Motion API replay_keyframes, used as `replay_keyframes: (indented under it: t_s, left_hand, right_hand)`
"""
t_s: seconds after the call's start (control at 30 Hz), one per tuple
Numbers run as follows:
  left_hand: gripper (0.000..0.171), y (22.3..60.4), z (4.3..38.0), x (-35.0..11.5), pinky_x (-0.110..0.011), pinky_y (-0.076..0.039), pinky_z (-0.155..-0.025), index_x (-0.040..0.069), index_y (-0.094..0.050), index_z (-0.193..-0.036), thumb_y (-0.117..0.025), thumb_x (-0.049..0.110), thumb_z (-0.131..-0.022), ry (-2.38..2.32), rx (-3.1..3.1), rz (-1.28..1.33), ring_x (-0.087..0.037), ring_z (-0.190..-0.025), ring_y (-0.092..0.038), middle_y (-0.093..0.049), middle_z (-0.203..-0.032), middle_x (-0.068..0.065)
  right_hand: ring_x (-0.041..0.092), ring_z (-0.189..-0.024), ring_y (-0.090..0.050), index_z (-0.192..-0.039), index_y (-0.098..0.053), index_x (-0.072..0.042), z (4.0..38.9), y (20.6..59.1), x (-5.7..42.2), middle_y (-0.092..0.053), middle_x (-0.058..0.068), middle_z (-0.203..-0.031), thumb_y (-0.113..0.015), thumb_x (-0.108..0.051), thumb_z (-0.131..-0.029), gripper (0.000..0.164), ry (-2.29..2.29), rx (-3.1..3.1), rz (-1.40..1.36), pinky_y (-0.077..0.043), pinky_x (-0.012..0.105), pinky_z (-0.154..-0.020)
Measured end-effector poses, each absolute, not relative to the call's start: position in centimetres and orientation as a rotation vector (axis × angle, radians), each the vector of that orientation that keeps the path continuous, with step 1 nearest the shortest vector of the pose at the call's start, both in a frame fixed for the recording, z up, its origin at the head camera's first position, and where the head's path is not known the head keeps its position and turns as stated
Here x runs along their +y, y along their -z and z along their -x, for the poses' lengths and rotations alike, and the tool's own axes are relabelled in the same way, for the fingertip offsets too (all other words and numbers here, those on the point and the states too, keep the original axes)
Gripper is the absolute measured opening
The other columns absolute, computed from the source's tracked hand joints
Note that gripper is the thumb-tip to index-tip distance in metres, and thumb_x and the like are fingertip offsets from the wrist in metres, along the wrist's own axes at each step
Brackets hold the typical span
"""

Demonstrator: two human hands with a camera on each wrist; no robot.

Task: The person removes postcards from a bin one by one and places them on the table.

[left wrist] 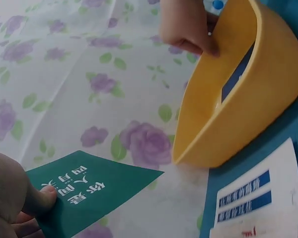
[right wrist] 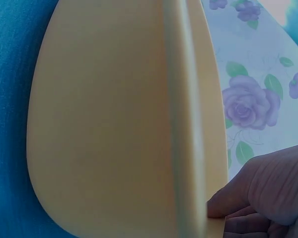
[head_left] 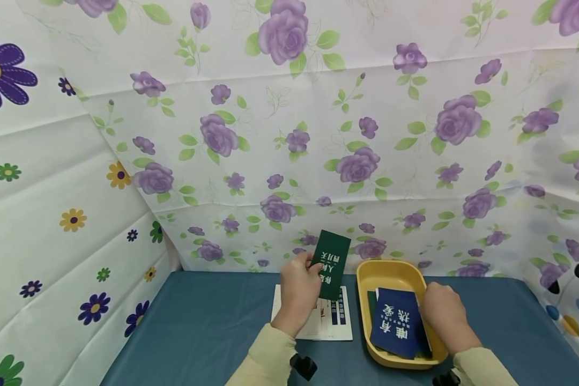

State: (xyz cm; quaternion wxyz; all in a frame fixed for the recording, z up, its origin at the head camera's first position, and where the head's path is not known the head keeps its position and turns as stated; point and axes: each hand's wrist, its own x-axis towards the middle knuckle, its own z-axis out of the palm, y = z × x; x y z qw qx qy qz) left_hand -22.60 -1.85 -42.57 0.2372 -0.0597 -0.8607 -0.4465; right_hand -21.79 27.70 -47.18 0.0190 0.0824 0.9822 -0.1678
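Though aslant — card [head_left: 334, 266] between left thumb [left wrist: 45, 199] and fingers [left wrist: 27, 228]

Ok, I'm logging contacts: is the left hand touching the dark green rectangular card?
Touching: in the left wrist view, the left hand pinches the green card, thumb on its printed face.

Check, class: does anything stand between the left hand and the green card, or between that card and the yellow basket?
Nothing visible does. The left hand pinches the green card, and the space toward the yellow basket looks open; the right hand grips the basket's opposite rim.
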Motion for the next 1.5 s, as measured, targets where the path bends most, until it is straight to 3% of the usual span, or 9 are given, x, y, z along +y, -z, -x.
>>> replay_keyframes:
  t_s: [0.67, 1.0, 1.33, 1.43, 1.5]
  left_hand:
    - [0.02, 44.7, 23.0, -9.5, -0.024, -0.047, -0.053, 0.008, -0.065, -0.102, -0.069, 0.015, -0.084, 1.085, -2.35, -0.043, -0.007, -0.068, -0.059, -0.061, -0.083, 0.0]
    - [0.021, 47.8, 23.0, -12.0, -0.027, -0.048, -0.051, 0.003, -0.065, -0.103, -0.068, 0.008, -0.084, 1.067, -2.449, -0.202, -0.011, -0.066, -0.06, -0.062, -0.083, -0.006]
    - [0.03, 51.0, 23.0, -13.3, -0.032, -0.048, -0.057, -0.001, -0.065, -0.107, -0.072, 0.008, -0.079, 1.075, -2.542, -0.256, -0.02, -0.077, -0.062, -0.063, -0.1, -0.018]
    - [0.031, 51.7, 23.1, -13.4, -0.03, -0.045, -0.055, -0.001, -0.065, -0.107, -0.073, 0.01, -0.079, 1.069, -2.556, -0.273, -0.017, -0.07, -0.06, -0.063, -0.102, -0.019]
    - [0.024, 52.0, 23.1, -13.4, -0.028, -0.039, -0.05, 0.001, -0.067, -0.1, -0.073, 0.01, -0.079, 1.067, -2.568, -0.286, -0.012, -0.06, -0.054, -0.063, -0.089, -0.015]
  right_hand:
    - [0.02, -0.052, -0.054, -0.086, -0.056, 0.011, 21.8, 47.3, 27.7, -0.053, 0.012, -0.064, -0.054, -0.004, -0.086, 0.014, 0.521, 3.046, -0.274, -0.046, 0.035, -0.045]
    - [0.02, -0.051, -0.053, -0.087, -0.056, 0.012, 21.8, 47.3, 27.8, -0.053, 0.012, -0.064, -0.054, -0.005, -0.086, 0.016, 0.525, 3.042, -0.273, -0.046, 0.035, -0.045]
    - [0.021, -0.052, -0.053, -0.087, -0.056, 0.011, 21.8, 47.2, 27.8, -0.053, 0.012, -0.064, -0.053, -0.003, -0.085, 0.014, 0.521, 3.045, -0.28, -0.046, 0.035, -0.045]
    - [0.02, -0.052, -0.053, -0.086, -0.055, 0.011, 21.8, 47.2, 27.7, -0.052, 0.012, -0.064, -0.051, -0.003, -0.086, 0.014, 0.527, 3.038, -0.28, -0.046, 0.035, -0.044]
    - [0.02, -0.052, -0.053, -0.086, -0.055, 0.011, 21.8, 47.2, 27.6, -0.052, 0.011, -0.064, -0.051, -0.003, -0.086, 0.014, 0.531, 3.032, -0.282, -0.046, 0.035, -0.045]
